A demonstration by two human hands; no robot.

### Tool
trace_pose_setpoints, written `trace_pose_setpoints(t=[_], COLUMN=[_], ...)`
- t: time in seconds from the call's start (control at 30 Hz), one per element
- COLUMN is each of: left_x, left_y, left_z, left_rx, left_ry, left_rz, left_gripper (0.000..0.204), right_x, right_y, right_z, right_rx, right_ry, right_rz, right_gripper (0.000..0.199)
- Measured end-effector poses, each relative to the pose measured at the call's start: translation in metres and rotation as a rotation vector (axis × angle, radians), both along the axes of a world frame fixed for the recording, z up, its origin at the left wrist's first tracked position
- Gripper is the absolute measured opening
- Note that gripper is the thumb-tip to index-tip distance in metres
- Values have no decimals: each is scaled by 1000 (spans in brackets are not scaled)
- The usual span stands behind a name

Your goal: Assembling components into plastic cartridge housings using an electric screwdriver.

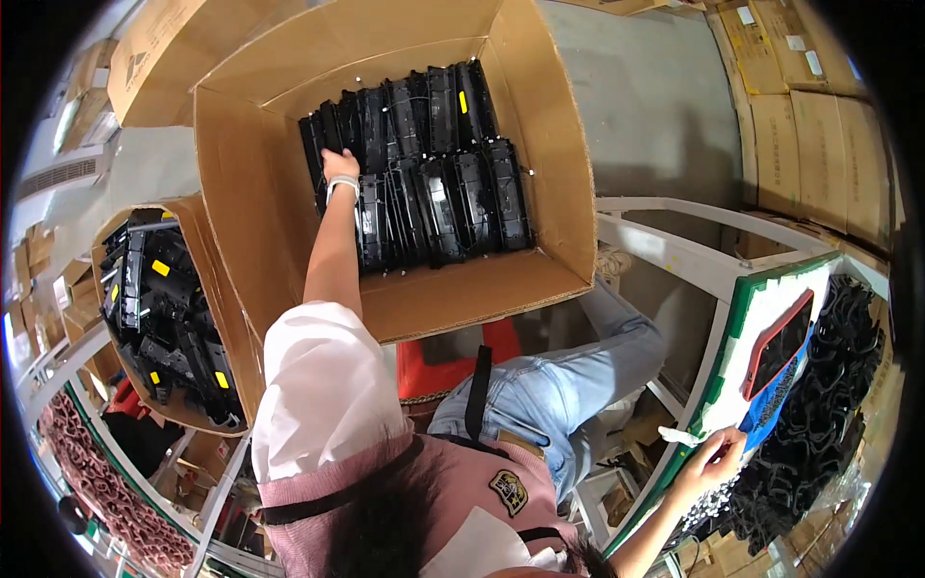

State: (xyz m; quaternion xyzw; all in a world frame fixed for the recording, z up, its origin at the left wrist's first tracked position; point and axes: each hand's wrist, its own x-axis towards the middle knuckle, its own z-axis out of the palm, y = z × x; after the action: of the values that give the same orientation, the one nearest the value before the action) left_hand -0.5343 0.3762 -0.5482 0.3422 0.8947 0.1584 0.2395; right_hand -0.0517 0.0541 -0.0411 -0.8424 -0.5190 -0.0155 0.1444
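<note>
My left hand (339,166) reaches into a large open cardboard box (443,301) and closes on one of the long black plastic parts at the left end of the rows. Several more black plastic parts (405,120) stand packed side by side in two rows, with thin wires and small white tips. Over at the right, my right hand (711,466) rests at the edge of a green-rimmed white worktable (725,390). Its fingers are curled together beside a blue tray (766,416) of small dark pieces; whatever they pinch is too small to make out.
A red-cased phone (779,345) lies on the worktable, beside a heap of black curled parts (819,414). Left of the big box stands another carton of jumbled black parts (159,299). A red stool (424,371) is below; stacked cartons (809,144) line the right wall.
</note>
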Motion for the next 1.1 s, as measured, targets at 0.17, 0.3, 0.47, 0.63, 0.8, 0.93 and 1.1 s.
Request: trace_pose_setpoints(t=[0.17,0.3,0.47,0.63,0.8,0.93,1.1], left_x=[-30,36,62,97,178,270,378], left_y=[-53,-101,-116,-111,-99,-147,-244], left_z=[-52,-64,-21,122,308,439,516], left_rx=[-157,-209,-430,-405,114,466,426], left_ry=[-179,-353,-862,-1151,-1246,-1561,-1403], left_rz=[-326,-628,-797,-429,-540,-903,-1578], left_gripper=[40,32,14,21,29,20,11], right_x=[-6,-22,-11,-1,3,11,61], right_y=[0,8,4,2,-59,-128,-203], right_z=[2,6,18,15,34,75,123], right_rx=[-14,-84,21,105,407,508,772], right_ry=[25,-118,-59,15,-85,-143,-249], right_rz=[8,-86,-16,125,214,43,-290], right_gripper=[15,13,5,10,13,12,12])
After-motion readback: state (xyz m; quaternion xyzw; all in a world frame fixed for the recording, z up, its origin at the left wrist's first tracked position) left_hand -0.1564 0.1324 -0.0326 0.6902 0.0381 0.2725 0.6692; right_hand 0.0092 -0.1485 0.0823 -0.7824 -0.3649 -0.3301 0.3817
